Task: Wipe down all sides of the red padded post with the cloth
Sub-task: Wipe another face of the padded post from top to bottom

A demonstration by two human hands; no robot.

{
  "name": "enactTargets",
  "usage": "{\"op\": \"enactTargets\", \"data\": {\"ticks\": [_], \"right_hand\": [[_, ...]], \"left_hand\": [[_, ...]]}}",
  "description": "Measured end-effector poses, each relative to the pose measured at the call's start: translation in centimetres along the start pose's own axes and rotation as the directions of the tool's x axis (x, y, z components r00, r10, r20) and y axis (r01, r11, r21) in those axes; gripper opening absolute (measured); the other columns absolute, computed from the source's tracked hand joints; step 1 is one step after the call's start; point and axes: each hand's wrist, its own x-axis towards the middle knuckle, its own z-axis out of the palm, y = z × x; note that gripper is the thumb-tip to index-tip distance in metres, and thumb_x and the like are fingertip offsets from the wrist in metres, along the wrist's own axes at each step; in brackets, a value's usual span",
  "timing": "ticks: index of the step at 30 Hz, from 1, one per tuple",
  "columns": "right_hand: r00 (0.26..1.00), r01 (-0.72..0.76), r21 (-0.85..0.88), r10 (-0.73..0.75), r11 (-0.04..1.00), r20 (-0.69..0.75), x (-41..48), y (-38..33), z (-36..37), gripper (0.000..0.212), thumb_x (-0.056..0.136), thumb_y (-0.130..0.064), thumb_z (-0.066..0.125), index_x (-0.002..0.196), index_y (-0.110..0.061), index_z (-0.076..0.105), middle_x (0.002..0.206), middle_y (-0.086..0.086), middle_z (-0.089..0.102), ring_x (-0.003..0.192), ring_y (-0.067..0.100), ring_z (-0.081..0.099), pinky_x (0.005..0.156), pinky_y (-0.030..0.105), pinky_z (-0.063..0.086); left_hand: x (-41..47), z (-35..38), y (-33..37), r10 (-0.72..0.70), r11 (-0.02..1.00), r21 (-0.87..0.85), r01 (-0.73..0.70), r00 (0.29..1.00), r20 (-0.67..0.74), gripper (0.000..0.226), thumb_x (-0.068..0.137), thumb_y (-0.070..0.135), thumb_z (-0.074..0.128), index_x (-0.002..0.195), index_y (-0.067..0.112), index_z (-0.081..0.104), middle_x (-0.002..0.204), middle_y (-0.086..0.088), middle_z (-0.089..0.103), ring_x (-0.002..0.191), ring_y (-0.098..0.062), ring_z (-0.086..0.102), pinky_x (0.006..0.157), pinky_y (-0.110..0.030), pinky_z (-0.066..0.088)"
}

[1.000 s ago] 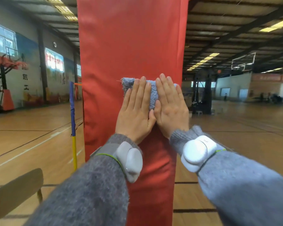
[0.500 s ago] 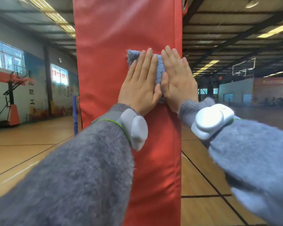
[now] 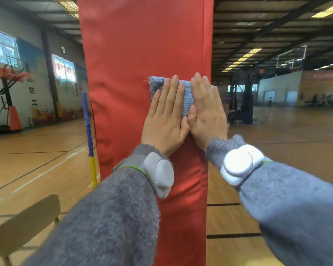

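Observation:
The red padded post (image 3: 135, 54) stands upright straight ahead and fills the middle of the view. A blue-grey terry cloth (image 3: 187, 100) lies flat against its front face near the right edge. My left hand (image 3: 165, 120) presses on the cloth's left part with straight fingers pointing up. Beside it, thumbs touching, my right hand (image 3: 208, 112) presses the cloth's right part at the post's right edge, fingers straight. Most of the cloth is hidden under both palms.
A wooden chair back (image 3: 25, 225) sits at lower left. A blue and yellow pole (image 3: 88, 131) stands just left of the post. A basketball stand (image 3: 10, 100) is at far left. Wooden court floor (image 3: 277, 150) spreads on both sides.
Both hands with the cloth slid up the post half a second ago and have now come back down to about mid height. The view tilted up, then down again.

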Motion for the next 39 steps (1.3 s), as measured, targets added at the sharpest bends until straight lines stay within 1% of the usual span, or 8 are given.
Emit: {"op": "enactTargets", "data": {"ticks": [5, 10, 15, 18, 23, 28, 34, 39], "right_hand": [[0.994, -0.048, 0.037, 0.044, 0.998, 0.097, -7.0, -1.6, -0.8, 0.045, 0.096, -0.022, 0.025, 0.136, -0.001, 0.029, 0.141, 0.020, 0.040, 0.132, 0.028, 0.028, 0.115, 0.032, 0.008], [0.980, -0.038, -0.048, 0.046, 0.998, 0.193, -11.7, -3.2, -1.6, 0.044, 0.099, -0.024, 0.015, 0.134, 0.000, 0.030, 0.141, 0.016, 0.035, 0.129, 0.028, 0.029, 0.114, 0.032, 0.007], [0.981, 0.024, -0.120, 0.000, 0.992, 0.192, -7.8, -3.0, -1.6, 0.051, 0.087, -0.016, 0.031, 0.135, 0.002, 0.037, 0.136, 0.020, 0.049, 0.128, 0.026, 0.033, 0.111, 0.034, 0.011], [0.983, 0.074, -0.150, -0.047, 0.986, 0.179, -3.2, -3.4, -1.1, 0.051, 0.087, -0.016, 0.034, 0.132, 0.003, 0.048, 0.136, 0.017, 0.050, 0.127, 0.028, 0.045, 0.108, 0.037, 0.020], [0.996, 0.017, -0.174, -0.001, 0.985, 0.094, -0.5, -5.0, 0.3, 0.050, 0.088, -0.013, 0.035, 0.133, 0.001, 0.048, 0.138, 0.014, 0.049, 0.128, 0.027, 0.046, 0.108, 0.038, 0.023], [0.995, 0.043, -0.109, -0.033, 0.993, 0.089, -4.8, -6.4, 1.0, 0.050, 0.088, -0.014, 0.034, 0.136, -0.002, 0.036, 0.139, 0.015, 0.046, 0.132, 0.023, 0.032, 0.114, 0.036, 0.013], [0.984, 0.044, -0.094, -0.027, 0.995, 0.174, -9.4, -7.9, 0.4, 0.051, 0.086, -0.015, 0.034, 0.136, -0.004, 0.032, 0.140, 0.013, 0.046, 0.132, 0.022, 0.031, 0.114, 0.037, 0.013], [0.961, 0.060, -0.108, -0.029, 0.992, 0.274, -11.6, -8.8, -0.3, 0.054, 0.086, -0.020, 0.033, 0.137, -0.004, 0.029, 0.145, 0.011, 0.037, 0.132, 0.022, 0.029, 0.114, 0.037, 0.010]], "left_hand": [[-6.5, -0.1, 1.5, 0.057, 0.998, -0.028, -0.054, 0.993, 0.105, 0.070, 0.086, 0.027, 0.035, 0.148, 0.004, 0.013, 0.149, -0.019, 0.027, 0.145, -0.020, 0.002, 0.116, -0.033, 0.005], [-11.7, -0.1, 2.2, 0.119, 0.993, -0.016, -0.118, 0.977, 0.174, 0.078, 0.086, 0.028, 0.034, 0.149, 0.010, -0.009, 0.156, -0.004, -0.017, 0.144, -0.016, -0.009, 0.118, -0.033, 0.001], [-8.6, -0.8, 1.2, 0.030, 0.999, -0.017, -0.028, 0.991, 0.131, 0.062, 0.085, 0.028, 0.035, 0.139, -0.001, 0.023, 0.145, -0.022, 0.034, 0.141, -0.026, 0.013, 0.114, -0.032, 0.008], [-5.3, -1.1, -0.8, -0.011, 1.000, 0.027, 0.009, 0.997, 0.075, 0.060, 0.086, 0.027, 0.037, 0.136, -0.006, 0.029, 0.139, -0.028, 0.040, 0.132, -0.033, 0.028, 0.113, -0.032, 0.009], [-3.2, -1.8, -3.8, 0.017, 0.998, 0.055, -0.019, 0.999, 0.045, 0.062, 0.087, 0.027, 0.041, 0.136, -0.010, 0.036, 0.141, -0.028, 0.038, 0.132, -0.037, 0.034, 0.114, -0.032, 0.010], [-8.0, -1.6, -3.0, -0.043, 0.999, 0.012, 0.042, 0.997, 0.067, 0.060, 0.088, 0.027, 0.037, 0.139, -0.002, 0.023, 0.144, -0.026, 0.033, 0.144, -0.022, 0.001, 0.116, -0.035, 0.006], [-13.2, -1.9, -2.1, -0.030, 0.999, -0.015, 0.032, 0.992, 0.125, 0.081, 0.086, 0.028, 0.035, 0.149, 0.012, -0.013, 0.155, -0.001, -0.019, 0.144, -0.016, -0.010, 0.118, -0.033, -0.001], [-15.3, -2.5, -2.0, -0.009, 1.000, -0.018, 0.012, 0.987, 0.163, 0.078, 0.086, 0.030, 0.036, 0.150, 0.012, -0.005, 0.157, -0.003, -0.012, 0.144, -0.015, -0.009, 0.118, -0.031, 0.000]]}}
